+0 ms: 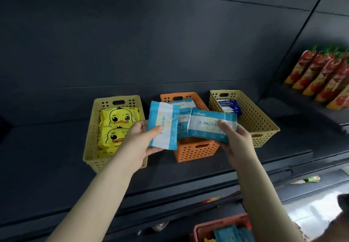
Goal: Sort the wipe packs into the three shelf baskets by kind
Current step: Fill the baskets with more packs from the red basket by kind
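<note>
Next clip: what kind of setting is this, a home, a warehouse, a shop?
Most likely a shop. Dark retail shelving holds three baskets of wipe packs, such as the orange basket, and a row of identical red snack pouches stands faced out on the neighbouring shelf.

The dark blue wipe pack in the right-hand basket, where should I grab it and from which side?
Pinch the near end of the dark blue pack from above: the basket's walls block the sides, the top is open, and bare floor lies in front of it.
</note>
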